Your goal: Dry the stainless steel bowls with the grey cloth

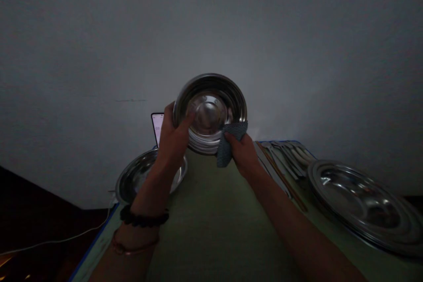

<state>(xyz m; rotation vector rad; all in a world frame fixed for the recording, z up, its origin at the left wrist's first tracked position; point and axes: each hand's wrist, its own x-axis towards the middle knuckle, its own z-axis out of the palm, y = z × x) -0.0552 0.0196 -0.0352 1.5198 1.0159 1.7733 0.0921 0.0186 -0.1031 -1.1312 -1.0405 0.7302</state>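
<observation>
A shiny steel bowl [210, 110] is held up above the table, tilted so its inside faces me. My left hand [172, 135] grips its left rim, thumb inside the bowl. My right hand [243, 153] pinches a grey-blue cloth [229, 141] against the bowl's lower right rim. Both forearms reach forward from the bottom of the view; the left wrist wears a dark bead bracelet.
A steel dish [134, 176] lies on the table's left side, a large steel plate [365, 205] on the right. Several spoons and chopsticks [286, 158] lie in a row behind it. A lit phone [157, 125] stands against the wall. A white cable trails off left.
</observation>
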